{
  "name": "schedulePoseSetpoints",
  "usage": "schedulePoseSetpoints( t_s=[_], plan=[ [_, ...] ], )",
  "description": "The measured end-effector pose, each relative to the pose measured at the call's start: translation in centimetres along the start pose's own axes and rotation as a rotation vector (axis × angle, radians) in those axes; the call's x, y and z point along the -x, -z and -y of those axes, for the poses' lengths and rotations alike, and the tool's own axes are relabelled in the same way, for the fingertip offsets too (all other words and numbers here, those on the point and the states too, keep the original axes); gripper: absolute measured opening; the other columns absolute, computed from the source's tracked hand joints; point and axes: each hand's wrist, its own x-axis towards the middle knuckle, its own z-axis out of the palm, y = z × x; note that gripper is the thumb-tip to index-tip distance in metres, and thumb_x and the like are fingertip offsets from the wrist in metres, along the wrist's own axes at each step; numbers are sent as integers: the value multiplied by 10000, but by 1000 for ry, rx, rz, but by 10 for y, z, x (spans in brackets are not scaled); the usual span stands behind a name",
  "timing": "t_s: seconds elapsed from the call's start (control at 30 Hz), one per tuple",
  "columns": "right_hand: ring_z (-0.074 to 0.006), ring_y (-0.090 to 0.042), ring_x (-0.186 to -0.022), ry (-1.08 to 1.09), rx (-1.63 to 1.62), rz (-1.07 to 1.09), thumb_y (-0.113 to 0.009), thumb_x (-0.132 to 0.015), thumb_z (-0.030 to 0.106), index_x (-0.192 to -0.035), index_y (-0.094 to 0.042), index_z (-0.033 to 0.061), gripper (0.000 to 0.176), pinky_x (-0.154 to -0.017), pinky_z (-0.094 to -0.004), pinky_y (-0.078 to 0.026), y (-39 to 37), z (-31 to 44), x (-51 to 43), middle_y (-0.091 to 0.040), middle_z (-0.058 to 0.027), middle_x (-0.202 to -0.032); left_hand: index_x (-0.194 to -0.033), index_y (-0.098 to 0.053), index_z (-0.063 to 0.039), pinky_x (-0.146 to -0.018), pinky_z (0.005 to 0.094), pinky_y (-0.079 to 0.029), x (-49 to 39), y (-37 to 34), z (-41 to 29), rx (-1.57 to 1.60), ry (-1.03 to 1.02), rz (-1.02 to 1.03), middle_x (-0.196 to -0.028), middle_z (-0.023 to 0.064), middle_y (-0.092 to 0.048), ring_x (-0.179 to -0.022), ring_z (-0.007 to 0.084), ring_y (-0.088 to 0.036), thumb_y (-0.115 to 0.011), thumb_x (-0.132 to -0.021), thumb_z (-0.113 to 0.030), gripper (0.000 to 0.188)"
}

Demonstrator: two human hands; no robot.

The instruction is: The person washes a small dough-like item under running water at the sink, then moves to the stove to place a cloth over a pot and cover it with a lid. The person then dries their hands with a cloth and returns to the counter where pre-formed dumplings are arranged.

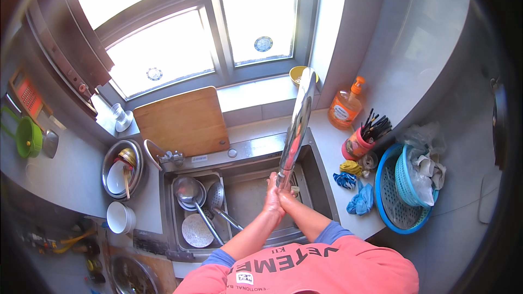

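Observation:
My left hand [272, 197] and my right hand [287, 198] meet under the spout of a tall chrome faucet [296, 130], over the main basin of a stainless steel sink [248, 196]. The two touch at palms and wrists. Most fingers are hidden behind the spout and each other, so their closure is unclear. No object shows between them. Left of my hands, a smaller steel basin holds a ladle [187, 190], a slotted skimmer [215, 196] and a speckled bowl [197, 230].
A wooden cutting board [182, 122] leans by the window. On the right stand an orange pump bottle [344, 108], a pink utensil cup [357, 143], crumpled cloths [360, 199] and blue plastic baskets [398, 212]. White bowls [120, 217] and a steel basin [107, 161] sit left.

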Motion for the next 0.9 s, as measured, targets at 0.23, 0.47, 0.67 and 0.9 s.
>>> schedulePoseSetpoints(
  t_s=[0.23, 0.47, 0.67, 0.9],
  plan=[
    [-417, -574, -982, -5, 146, 257, -585, -812, 403, -1061, -577, 72, 414, -830, -518, -415, 53, 98, 13, -598, -220, -1015, -1116, -518, -121, -634, 511, -505, -70, 55, -15, -148, 165, 413, -833, 121, -595, -724, 339, -595, -323, -859, -708, 670],
    [-461, -430, -1126, 373, 135, 127, -606, -811, 307, -1130, -496, -2, 458, -921, -543, -358, 68, 102, 49, -523, -251, -1093, -1000, -604, -104, -560, 314, -499, -92, 74, 12, -1302, -464, 214, -770, 74, -627, -702, 222, -629, -644, -810, -258, 248],
    [-490, -383, -1191, 275, 275, 397, -619, -766, 366, -1137, -519, -73, 583, -1019, -519, -319, 73, 114, 44, -472, -337, -1206, -950, -620, -106, -553, 330, -494, -162, 131, 27, -319, 106, 781, -712, 40, -622, -662, 197, -627, -631, -816, -310, 245],
    [-431, -620, -928, -44, -86, 563, -634, -762, 471, -968, -677, -12, 527, -812, -435, -481, 93, 86, 2, -637, -268, -1018, -904, -637, -89, -612, 365, -498, -92, 75, 12, -2187, -427, 213, -769, 74, -649, -716, 178, -635, -667, -754, -338, 293]
  ],
)
